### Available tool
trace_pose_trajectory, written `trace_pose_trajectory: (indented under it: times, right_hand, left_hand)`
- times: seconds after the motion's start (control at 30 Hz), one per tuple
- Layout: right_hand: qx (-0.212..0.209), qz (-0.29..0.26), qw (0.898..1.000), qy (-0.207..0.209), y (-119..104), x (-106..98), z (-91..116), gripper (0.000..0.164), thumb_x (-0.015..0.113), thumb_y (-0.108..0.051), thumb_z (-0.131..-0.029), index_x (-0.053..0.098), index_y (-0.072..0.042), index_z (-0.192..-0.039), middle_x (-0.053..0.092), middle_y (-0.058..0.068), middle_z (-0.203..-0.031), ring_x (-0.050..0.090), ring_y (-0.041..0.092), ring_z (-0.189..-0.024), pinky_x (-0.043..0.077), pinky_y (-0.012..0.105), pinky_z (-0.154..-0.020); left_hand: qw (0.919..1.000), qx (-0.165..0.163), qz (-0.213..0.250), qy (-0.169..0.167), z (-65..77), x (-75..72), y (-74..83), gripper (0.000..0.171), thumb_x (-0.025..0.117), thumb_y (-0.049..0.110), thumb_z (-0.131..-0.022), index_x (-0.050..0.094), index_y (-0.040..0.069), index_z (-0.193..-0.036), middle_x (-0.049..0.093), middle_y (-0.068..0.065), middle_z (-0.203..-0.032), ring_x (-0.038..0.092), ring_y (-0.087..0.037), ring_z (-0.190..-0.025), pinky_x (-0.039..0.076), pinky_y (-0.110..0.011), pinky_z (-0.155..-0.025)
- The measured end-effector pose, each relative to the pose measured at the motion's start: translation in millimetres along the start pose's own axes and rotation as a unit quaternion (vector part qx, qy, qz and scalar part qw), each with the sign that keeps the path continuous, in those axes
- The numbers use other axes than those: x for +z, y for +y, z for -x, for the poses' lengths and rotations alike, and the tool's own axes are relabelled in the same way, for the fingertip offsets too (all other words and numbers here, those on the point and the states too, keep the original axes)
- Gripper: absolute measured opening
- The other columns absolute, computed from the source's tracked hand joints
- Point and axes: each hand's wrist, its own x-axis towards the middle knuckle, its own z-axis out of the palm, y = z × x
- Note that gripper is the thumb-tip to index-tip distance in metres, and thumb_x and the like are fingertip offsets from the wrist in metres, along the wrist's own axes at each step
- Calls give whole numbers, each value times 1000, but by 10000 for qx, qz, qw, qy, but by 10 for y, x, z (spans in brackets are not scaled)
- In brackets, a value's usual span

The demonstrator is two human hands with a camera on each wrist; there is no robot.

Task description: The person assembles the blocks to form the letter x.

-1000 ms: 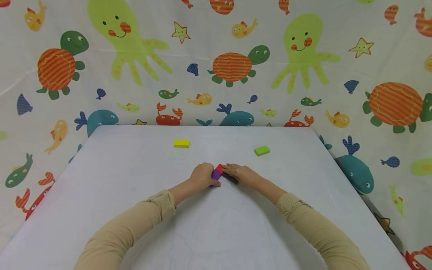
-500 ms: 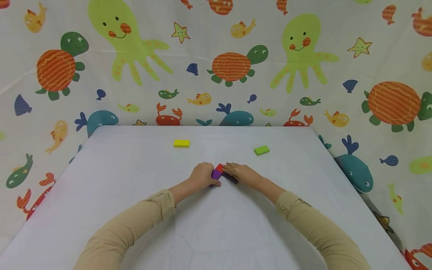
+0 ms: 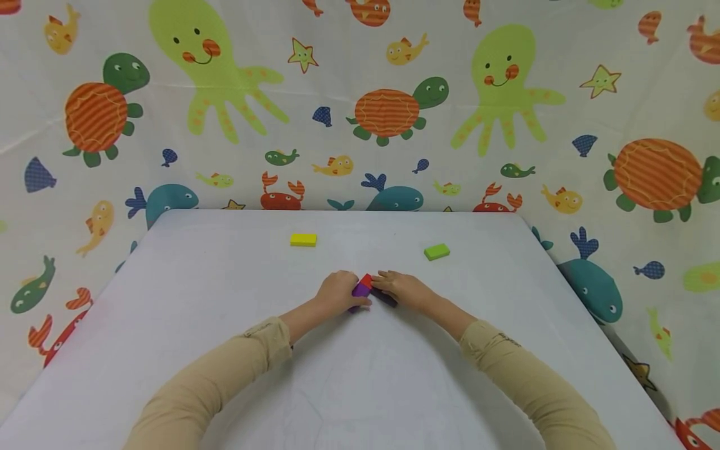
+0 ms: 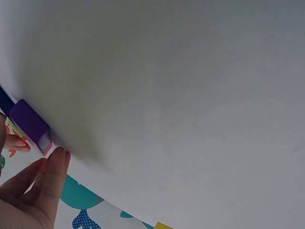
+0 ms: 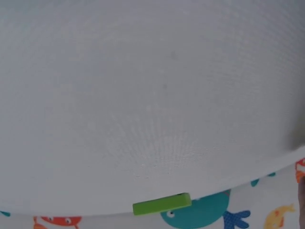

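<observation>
My left hand (image 3: 337,294) holds a purple block (image 3: 362,289) between its thumb and fingers. A red block (image 3: 367,280) sits against the purple one; in the left wrist view, my left fingertips (image 4: 61,155) are at the red end. Next to them a dark block (image 3: 385,297) lies slantwise on the table, looking dark blue in the left wrist view. From the other side my right hand (image 3: 406,291) reaches in, its fingers fairly straight, with the tips by the red block and over the dark block. Its thumb is hidden.
A yellow block (image 3: 304,240) lies farther back to the left on the white table (image 3: 225,262). To the right at the back is a green block (image 3: 437,252). Behind the table hangs a sea-animal cloth (image 3: 326,75).
The left hand's thumb and the purple block have shifted very slightly. Otherwise both hands and the blocks keep their places.
</observation>
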Motion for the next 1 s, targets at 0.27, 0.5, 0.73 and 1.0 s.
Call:
trace_pose_trajectory:
  times: [0.27, 0.5, 0.73, 1.0]
  right_hand:
    - [-70, 478, 9960, 754, 29, -16, 64, 24, 58, -5, -91, 67, 1, -112, 69, 15, -112, 65, 27, -107, 50, 39, -93]
    - [295, 634, 9953, 665, 90, -40, 49, 24, 59, -7, -91, 67, -2, -112, 69, 13, -113, 64, 25, -108, 51, 37, -94]
    - [586, 533, 9939, 761, 158, -77, 9, 25, 62, -3, -88, 67, -2, -112, 69, 13, -113, 65, 25, -107, 52, 37, -92]
    - [653, 322, 9941, 802, 220, -108, 15, 26, 60, -1, -89, 65, -1, -114, 68, 15, -115, 64, 28, -108, 52, 38, -92]
  left_hand:
    - [9971, 637, 67, 403, 68, 3, -39, 34, 64, 31, -88, 70, -1, -98, 68, -11, -88, 61, -22, -77, 53, -35, -73]
    - [9917, 1283, 55, 78, 89, 13, -57, 36, 63, 26, -90, 65, -1, -114, 61, -18, -121, 58, -33, -110, 49, -41, -95]
    - [9869, 1563, -19, -397, 76, 17, -1, 51, 62, 32, -91, 54, 0, -130, 54, -18, -133, 50, -32, -126, 41, -42, -105]
    - [9859, 1585, -250, -480, 54, 34, 44, 54, 62, 35, -90, 53, 1, -131, 53, -17, -134, 49, -31, -125, 43, -40, -103]
